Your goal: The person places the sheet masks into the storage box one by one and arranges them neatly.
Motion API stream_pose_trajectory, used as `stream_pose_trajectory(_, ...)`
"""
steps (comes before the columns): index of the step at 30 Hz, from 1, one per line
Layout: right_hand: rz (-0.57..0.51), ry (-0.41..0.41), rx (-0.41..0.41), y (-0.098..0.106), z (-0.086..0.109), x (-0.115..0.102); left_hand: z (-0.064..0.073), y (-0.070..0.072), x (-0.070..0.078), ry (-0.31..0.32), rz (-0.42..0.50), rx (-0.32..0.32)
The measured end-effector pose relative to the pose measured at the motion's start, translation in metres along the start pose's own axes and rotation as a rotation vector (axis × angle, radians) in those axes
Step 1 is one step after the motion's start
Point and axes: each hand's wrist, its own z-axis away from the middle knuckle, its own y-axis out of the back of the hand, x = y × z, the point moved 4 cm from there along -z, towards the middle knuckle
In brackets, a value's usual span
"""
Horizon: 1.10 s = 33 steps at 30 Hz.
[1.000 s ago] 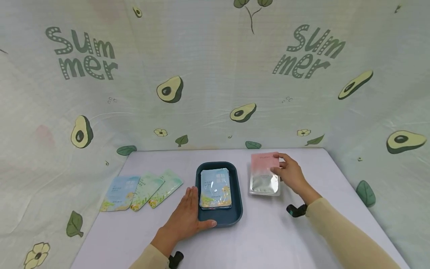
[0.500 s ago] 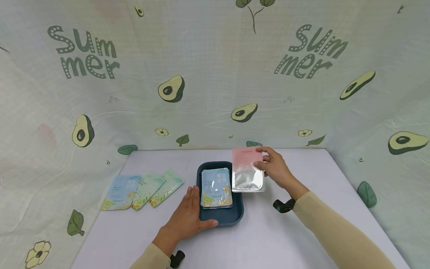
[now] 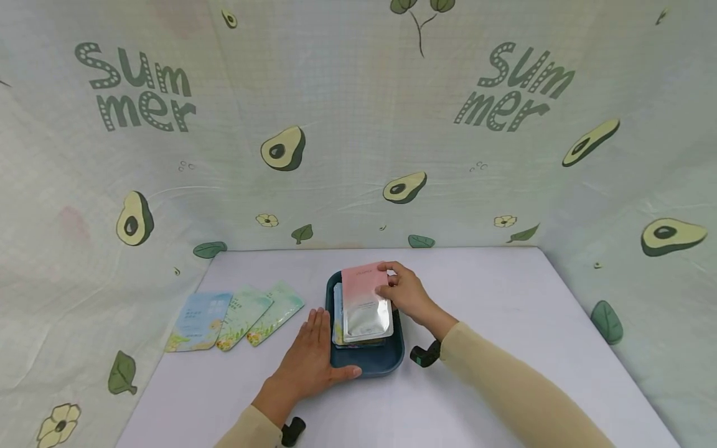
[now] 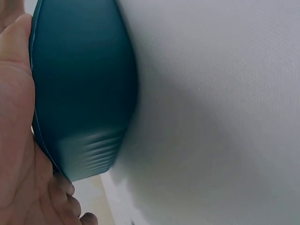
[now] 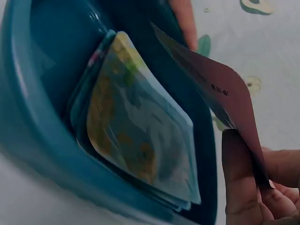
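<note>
In the head view my right hand (image 3: pixel 411 294) pinches the right edge of a pink-and-silver face mask packet (image 3: pixel 366 305). This packet hangs over the dark teal tray (image 3: pixel 366 368). Under it, a small stack of blue mask packets (image 5: pixel 140 126) lies inside the tray, as the right wrist view shows; a gap separates the pink packet from the stack. My left hand (image 3: pixel 307 359) rests against the tray's left side, fingers straight, thumb across the near left corner. The left wrist view has the tray's outer wall (image 4: pixel 84 79) beside the palm.
To the left on the white table (image 3: pixel 448 398) lie a blue packet (image 3: pixel 198 320) and two green packets, one green packet (image 3: pixel 243 316) and another green packet (image 3: pixel 277 314), fanned out and overlapping. A cloth backdrop (image 3: pixel 336 93) with avocado prints stands behind the table.
My right hand has carried the pink-and-silver packet leftward from the table right of the tray to over the tray. The left hand and tray have stayed in place.
</note>
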Motion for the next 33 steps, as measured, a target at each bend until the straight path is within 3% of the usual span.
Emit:
stream_pose_trajectory(8, 0.126, -0.013, -0.026, -0.025, -0.003, 0.006, 0.002, 0.003, 0.001, -0.013, -0.017, 0.006)
stream_pose_trajectory(16, 0.491, 0.098, -0.081, -0.027, -0.003, 0.002, 0.002, 0.003, 0.000, -0.020, -0.013, 0.003)
stream_pose_trajectory(22, 0.549, 0.108, -0.003, -0.025, -0.003, 0.001, 0.003, 0.002, 0.000, -0.013, 0.006, -0.005)
stream_pose_trajectory(27, 0.674, 0.196, 0.115, -0.017, 0.002, -0.005, 0.003, 0.002, 0.001, -0.016, 0.018, 0.008)
stream_pose_trajectory(33, 0.741, 0.319, 0.252, 0.003, 0.018, -0.007, 0.003, 0.002, 0.002, -0.019, 0.018, 0.023)
